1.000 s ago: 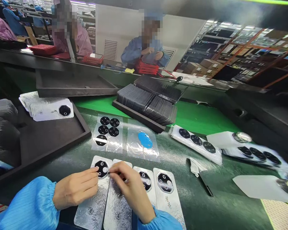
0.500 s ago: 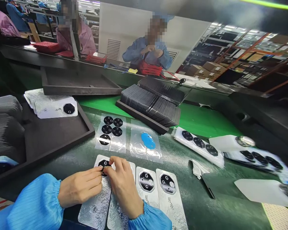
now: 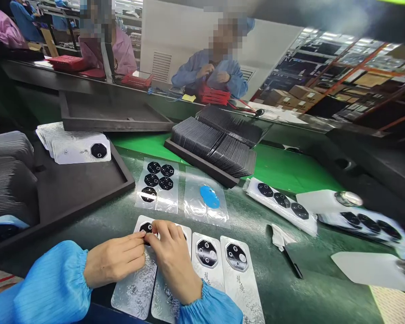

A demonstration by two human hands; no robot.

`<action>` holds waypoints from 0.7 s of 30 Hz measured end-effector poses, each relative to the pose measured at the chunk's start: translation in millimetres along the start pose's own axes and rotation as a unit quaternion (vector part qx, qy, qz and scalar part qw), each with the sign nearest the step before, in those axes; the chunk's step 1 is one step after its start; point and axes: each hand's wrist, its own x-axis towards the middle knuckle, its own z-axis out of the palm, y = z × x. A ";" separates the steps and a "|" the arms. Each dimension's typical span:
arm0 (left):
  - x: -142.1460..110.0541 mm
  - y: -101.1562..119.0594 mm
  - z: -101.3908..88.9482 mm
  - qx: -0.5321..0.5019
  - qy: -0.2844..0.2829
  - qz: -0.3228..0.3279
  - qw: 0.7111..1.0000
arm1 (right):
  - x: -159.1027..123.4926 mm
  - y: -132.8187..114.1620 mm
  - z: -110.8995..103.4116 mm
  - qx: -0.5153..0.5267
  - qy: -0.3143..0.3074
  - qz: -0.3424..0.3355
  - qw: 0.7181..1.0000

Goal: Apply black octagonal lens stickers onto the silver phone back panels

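Observation:
Several silvery textured phone back panels lie in a row before me. At the top of the leftmost panel (image 3: pixel 135 290) is a black octagonal sticker (image 3: pixel 146 227), partly covered by my fingers. My left hand (image 3: pixel 116 262) reaches in from the left, its fingers pressed together with the tips on the sticker's lower edge. My right hand (image 3: pixel 173 261) arches over the second panel (image 3: pixel 164 299), thumb and curled fingers closed at the sticker's right side. The fingertips of both hands almost meet. Two more panels, the third (image 3: pixel 206 267) and the fourth (image 3: pixel 241 288), carry octagons with small round holes.
Behind the hands lie a clear sheet of black octagons (image 3: pixel 158 207) and another with blue film (image 3: pixel 209 197). A black tray (image 3: pixel 84 189) at left holds panels; a rack of dark sheets (image 3: pixel 212 148) stands behind. At right are packs of octagons (image 3: pixel 281 200) and a black-handled tool (image 3: pixel 292 263).
Both hands stay at the leftmost panel's sticker, with only slight finger movement. The view has shifted a little. Across the bench, a co-worker's hands have moved apart.

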 end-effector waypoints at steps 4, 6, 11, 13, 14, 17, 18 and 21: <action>-0.9 -0.5 0.9 -0.005 -0.008 -0.003 1.000 | 0.2 0.2 -0.4 0.003 0.006 0.027 1.000; -1.4 -0.2 0.7 -0.005 -0.010 -0.002 1.000 | 0.7 0.6 -0.9 -0.004 -0.002 0.019 1.000; -1.2 0.8 -0.5 -0.007 -0.002 -0.005 1.000 | 1.5 -0.3 -2.6 0.006 0.012 0.026 1.000; -0.3 0.2 -0.5 -0.005 -0.004 -0.002 1.000 | 1.3 -1.1 -2.1 0.001 0.006 0.024 1.000; 0.1 -0.2 -0.4 -0.004 -0.005 -0.001 1.000 | 1.4 -0.8 -1.8 -0.002 -0.004 0.017 1.000; 0.5 -1.3 -0.6 -0.010 0.001 -0.002 1.000 | 3.3 5.3 -3.8 0.053 -0.010 0.029 0.998; 0.4 -1.4 -0.7 -0.014 0.004 -0.003 1.000 | 4.5 9.4 -5.9 0.097 0.006 0.053 0.994; -0.4 -1.2 -1.1 -0.027 0.007 -0.003 1.000 | 7.9 24.1 -14.6 0.259 0.065 0.150 0.952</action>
